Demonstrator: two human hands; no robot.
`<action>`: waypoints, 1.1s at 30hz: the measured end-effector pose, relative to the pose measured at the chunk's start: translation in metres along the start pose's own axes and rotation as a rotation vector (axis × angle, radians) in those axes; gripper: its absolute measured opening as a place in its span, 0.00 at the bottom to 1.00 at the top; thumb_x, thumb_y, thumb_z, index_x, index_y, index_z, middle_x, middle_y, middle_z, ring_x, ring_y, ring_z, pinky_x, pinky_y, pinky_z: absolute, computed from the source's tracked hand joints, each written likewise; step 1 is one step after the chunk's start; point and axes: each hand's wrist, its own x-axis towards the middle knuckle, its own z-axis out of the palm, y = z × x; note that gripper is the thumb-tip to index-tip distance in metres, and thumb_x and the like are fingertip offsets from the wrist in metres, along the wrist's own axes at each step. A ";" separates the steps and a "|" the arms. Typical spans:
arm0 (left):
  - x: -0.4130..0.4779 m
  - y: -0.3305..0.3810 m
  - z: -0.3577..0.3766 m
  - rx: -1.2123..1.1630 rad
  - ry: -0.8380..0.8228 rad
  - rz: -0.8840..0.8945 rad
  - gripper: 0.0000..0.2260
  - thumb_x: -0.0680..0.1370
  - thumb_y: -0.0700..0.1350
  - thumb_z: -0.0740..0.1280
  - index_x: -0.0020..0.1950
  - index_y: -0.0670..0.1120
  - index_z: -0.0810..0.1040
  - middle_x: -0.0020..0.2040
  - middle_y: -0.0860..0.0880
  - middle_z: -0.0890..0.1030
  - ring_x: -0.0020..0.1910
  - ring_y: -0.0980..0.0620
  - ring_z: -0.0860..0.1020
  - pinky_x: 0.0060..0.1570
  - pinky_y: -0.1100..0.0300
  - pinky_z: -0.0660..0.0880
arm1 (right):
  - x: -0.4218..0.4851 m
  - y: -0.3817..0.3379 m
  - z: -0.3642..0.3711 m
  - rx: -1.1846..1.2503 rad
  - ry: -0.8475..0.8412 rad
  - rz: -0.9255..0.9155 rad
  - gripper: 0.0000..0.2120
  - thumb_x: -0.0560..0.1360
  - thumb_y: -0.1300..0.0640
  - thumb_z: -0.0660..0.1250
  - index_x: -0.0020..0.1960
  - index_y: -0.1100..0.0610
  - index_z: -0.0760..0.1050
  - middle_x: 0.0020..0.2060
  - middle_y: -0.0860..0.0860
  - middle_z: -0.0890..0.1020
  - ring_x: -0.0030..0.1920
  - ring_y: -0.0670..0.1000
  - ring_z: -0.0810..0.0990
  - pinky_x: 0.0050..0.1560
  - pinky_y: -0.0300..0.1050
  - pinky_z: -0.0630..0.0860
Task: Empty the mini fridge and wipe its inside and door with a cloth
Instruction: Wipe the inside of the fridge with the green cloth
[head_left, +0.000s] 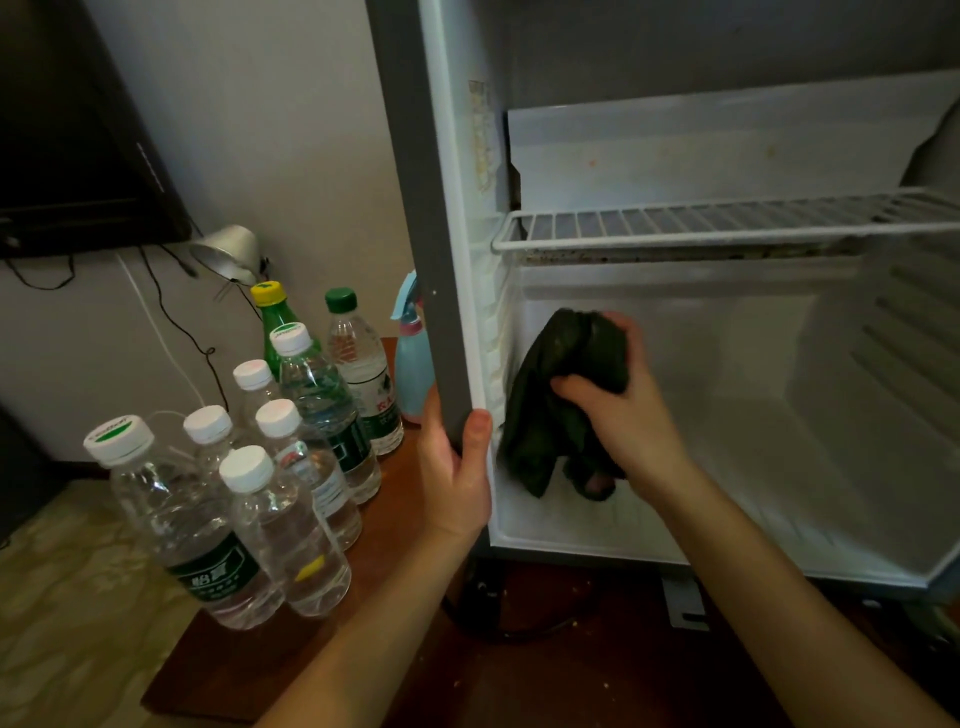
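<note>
The mini fridge (727, 467) stands open with a white interior that holds no items, and a wire shelf (727, 221) crosses its upper part. My right hand (631, 400) is inside the lower compartment and grips a bunched dark green cloth (550, 405) near the left inner wall. Part of the cloth hangs down toward the fridge floor. My left hand (457, 467) grips the grey left front edge of the fridge (431, 260), thumb on the front.
Several plastic water bottles (249, 483) and a green bottle (275, 317) stand on the wooden table (249, 670) left of the fridge. A blue spray bottle (413, 358) stands behind them by the fridge side. A dark screen (78, 130), cables and a metal lamp (226, 254) are on the wall.
</note>
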 end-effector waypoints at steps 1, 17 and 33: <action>0.000 0.000 0.000 0.003 0.001 0.009 0.16 0.76 0.57 0.57 0.63 0.58 0.62 0.57 0.78 0.71 0.59 0.77 0.68 0.54 0.80 0.65 | 0.008 -0.003 -0.001 -0.001 0.020 0.033 0.26 0.74 0.65 0.68 0.64 0.45 0.63 0.57 0.46 0.75 0.54 0.41 0.76 0.48 0.34 0.76; 0.000 -0.011 -0.001 -0.013 0.059 -0.032 0.20 0.75 0.65 0.61 0.63 0.59 0.66 0.57 0.72 0.75 0.59 0.70 0.73 0.56 0.75 0.68 | 0.031 -0.017 0.029 -0.668 0.114 -0.267 0.23 0.71 0.57 0.67 0.66 0.49 0.73 0.56 0.53 0.80 0.56 0.57 0.76 0.53 0.52 0.76; 0.002 -0.002 -0.001 -0.005 0.035 -0.084 0.25 0.73 0.69 0.59 0.63 0.55 0.68 0.55 0.65 0.79 0.58 0.68 0.75 0.56 0.72 0.70 | -0.040 -0.060 -0.006 0.322 -0.200 0.242 0.15 0.68 0.67 0.70 0.52 0.55 0.79 0.42 0.51 0.85 0.46 0.51 0.84 0.47 0.45 0.81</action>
